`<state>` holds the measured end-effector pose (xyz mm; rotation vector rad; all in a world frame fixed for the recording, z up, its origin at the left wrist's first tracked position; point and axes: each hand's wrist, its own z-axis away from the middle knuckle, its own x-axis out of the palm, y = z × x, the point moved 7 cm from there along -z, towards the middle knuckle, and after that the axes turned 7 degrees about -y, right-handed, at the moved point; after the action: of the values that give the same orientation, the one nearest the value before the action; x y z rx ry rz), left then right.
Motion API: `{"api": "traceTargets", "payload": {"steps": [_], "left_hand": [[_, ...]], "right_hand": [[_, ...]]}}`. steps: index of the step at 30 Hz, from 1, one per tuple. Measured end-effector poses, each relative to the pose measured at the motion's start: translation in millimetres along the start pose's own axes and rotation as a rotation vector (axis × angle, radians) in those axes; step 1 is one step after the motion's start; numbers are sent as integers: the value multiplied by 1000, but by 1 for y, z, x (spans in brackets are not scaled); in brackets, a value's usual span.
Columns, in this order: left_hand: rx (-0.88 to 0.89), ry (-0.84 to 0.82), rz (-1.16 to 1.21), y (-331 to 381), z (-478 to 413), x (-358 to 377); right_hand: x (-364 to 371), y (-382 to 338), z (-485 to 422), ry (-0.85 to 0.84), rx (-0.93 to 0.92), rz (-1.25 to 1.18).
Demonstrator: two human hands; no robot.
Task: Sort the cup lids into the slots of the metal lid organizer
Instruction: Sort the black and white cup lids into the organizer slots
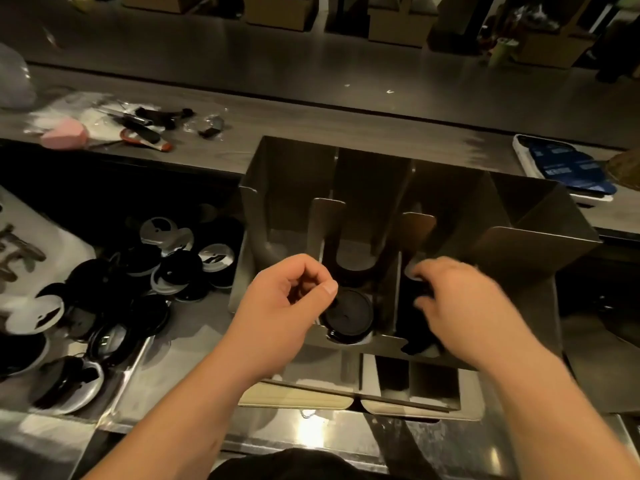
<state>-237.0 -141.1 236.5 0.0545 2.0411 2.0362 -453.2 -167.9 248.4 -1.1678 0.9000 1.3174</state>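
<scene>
The left hand (287, 299) hangs over the middle slot (360, 268) of the metal lid organizer (287, 188). Its fingers are curled in, and the thumb tip lies at the rim of a black lid (348, 311) that sits flat in that slot. I cannot tell whether the thumb touches the lid or only hovers above it. The right hand (460, 306) reaches into the right slot (412, 327) beside it. It is blurred, so its grip cannot be read, though a dark shape (420, 346), probably more lids, shows under its fingers.

The step in hand looks like seating lids in their slots. To do it well, each lid should go down level between the slot walls, so that it nests on the lid below and does not wedge on edge. The black lid looks square, and a light press on its centre would confirm that. The right slot needs more care because the hand hides the view, so the fingers should feel for a tilted rim before they let go.

Many lids are left. A pile of loose lids (138, 289), black and silver-topped, lies on the surface (194, 317) just left of the organizer. They should be matched by size and type before loading, since a wrong lid low in a stack is awkward to fish out.
</scene>
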Motion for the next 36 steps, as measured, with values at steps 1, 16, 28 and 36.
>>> {"api": "traceTargets", "payload": {"steps": [1, 16, 28, 36], "left_hand": [[10, 18, 9, 1, 3, -11], [-418, 305, -260, -150, 87, -251], [-707, 303, -714, -292, 152, -322], [-776, 233, -858, -321, 138, -312]], "right_hand": [[-15, -7, 4, 106, -6, -46], [136, -336, -70, -185, -355, -663], [257, -416, -220, -246, -352, 302], [284, -405, -231, -202, -324, 124]]}}
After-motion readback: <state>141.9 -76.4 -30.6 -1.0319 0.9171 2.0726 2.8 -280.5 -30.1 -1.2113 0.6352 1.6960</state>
